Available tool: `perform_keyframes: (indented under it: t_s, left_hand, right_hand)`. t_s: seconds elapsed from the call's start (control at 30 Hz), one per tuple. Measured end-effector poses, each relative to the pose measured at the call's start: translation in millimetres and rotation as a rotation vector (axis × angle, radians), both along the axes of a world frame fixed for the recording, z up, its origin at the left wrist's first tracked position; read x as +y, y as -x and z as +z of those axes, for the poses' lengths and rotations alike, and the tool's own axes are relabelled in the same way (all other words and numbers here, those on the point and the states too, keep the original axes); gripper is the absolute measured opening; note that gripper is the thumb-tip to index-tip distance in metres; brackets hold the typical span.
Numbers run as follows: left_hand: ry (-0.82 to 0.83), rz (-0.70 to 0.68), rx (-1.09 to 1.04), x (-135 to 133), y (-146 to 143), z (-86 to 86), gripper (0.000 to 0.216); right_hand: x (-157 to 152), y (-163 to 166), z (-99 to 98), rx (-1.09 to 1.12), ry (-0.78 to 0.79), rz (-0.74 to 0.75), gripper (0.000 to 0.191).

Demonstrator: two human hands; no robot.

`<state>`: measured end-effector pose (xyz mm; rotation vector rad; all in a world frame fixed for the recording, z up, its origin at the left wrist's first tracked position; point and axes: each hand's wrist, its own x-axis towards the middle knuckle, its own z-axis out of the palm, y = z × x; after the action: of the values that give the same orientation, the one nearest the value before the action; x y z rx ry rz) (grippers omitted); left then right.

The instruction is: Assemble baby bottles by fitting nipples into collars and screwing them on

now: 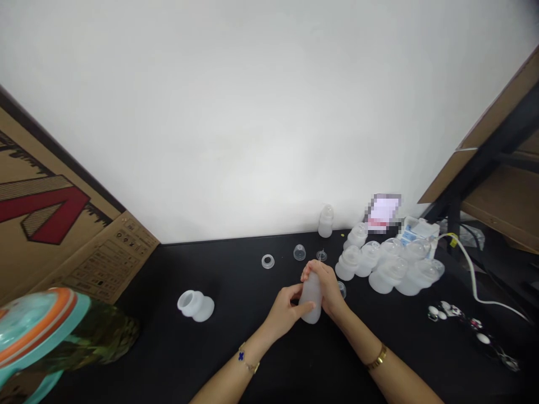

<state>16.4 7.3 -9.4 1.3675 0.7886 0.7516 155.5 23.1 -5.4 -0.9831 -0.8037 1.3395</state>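
A frosted white plastic bottle [312,300] stands on the black table [236,348] between both my hands. My left hand [287,308] wraps its lower side, thumb against the body. My right hand [324,283] is curled over its top and far side, fingers closed at the neck. A similar bottle [196,305] lies on its side to the left. A clear ring [268,261], a small clear cap [299,252] and another small clear part [321,256] lie just beyond my hands.
Several capped white bottles [385,266] cluster at the right, one more bottle [325,220] stands by the white wall. Cardboard boxes [54,224] rise at the left, a teal and orange object [37,325] sits near left. A white cable [475,280] and small parts [458,320] lie at right.
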Motion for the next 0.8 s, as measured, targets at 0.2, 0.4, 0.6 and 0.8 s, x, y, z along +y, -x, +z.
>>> perform_keyframes:
  t_s: [0.2,0.4,0.6,0.8]
  left_hand:
    - [-0.038,0.041,0.059,-1,0,-4.6,0.032]
    - [-0.060,0.059,0.051,0,-1,-7.7,0.032]
    - [-0.019,0.086,-0.034,1,-1,-5.6,0.035]
    - [0.015,0.206,-0.115,6,5,9.1,0.040]
  right_hand:
    - [2,1,-5.9,-0.011,0.068,-0.084,0.027]
    - [-1,3,3.2,-0.053,0.067,-0.104,0.027]
    - [5,-6,4.0,-0.166,0.100,-0.120,0.039]
    - [3,-22,16.8,-0.681,-0.054,-0.209,0.046]
